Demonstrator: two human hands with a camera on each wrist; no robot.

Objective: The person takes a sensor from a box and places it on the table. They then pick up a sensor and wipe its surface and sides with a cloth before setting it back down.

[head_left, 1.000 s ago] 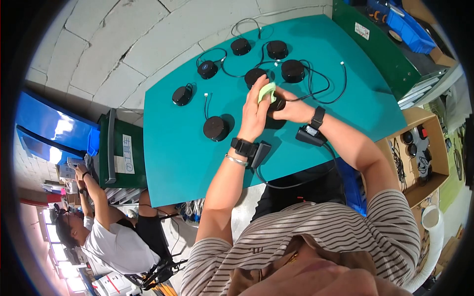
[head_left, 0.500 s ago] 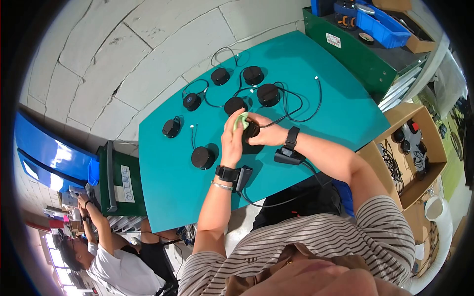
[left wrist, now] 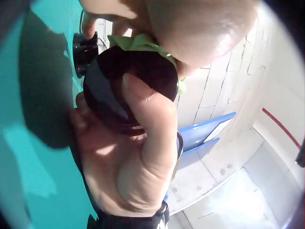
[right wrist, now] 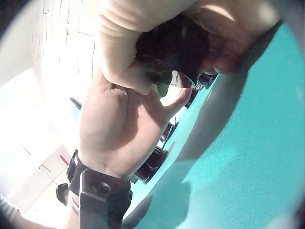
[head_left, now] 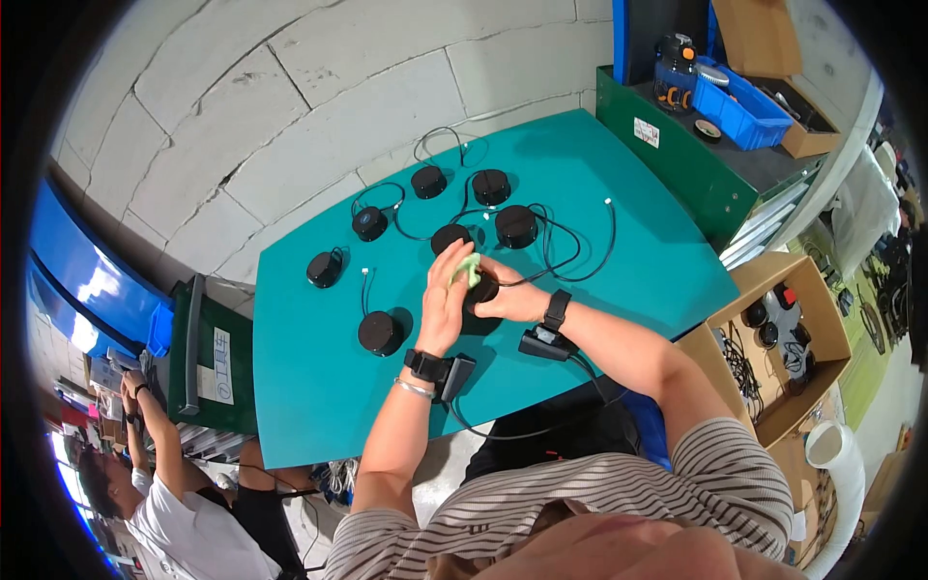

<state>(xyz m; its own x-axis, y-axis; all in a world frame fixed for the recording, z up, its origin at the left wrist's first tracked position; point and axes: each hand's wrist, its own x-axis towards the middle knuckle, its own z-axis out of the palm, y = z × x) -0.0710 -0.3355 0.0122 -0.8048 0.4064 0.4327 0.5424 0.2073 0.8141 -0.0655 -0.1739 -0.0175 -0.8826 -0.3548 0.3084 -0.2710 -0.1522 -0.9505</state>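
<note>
Above the teal table (head_left: 619, 319), my right hand (head_left: 517, 295) holds a black round puck-shaped device (left wrist: 105, 81), its thumb lying across the flat face. A black cable trails from that device in the head view. My left hand (head_left: 443, 314) pinches a crumpled light green cloth (head_left: 469, 271) against the device's rim, its fingers extended along the far side. In the right wrist view, part of the cloth (right wrist: 164, 85) shows beside the left thumb. Another black puck (head_left: 450, 242) stands just behind the left fingertips.
Several similar black pucks surround the hands, including one at the left (head_left: 381, 332) and one behind (head_left: 516, 226) with a looped cable. A cardboard box (head_left: 812, 372) with devices and cables stands at right. Behind it, a green cabinet (head_left: 667, 184) carries a bottle (head_left: 675, 72) and blue bin (head_left: 739, 111).
The head view has shifted, so the table now appears lower and farther left. Both hands stay together on the same device, with the cloth still in the left hand.
</note>
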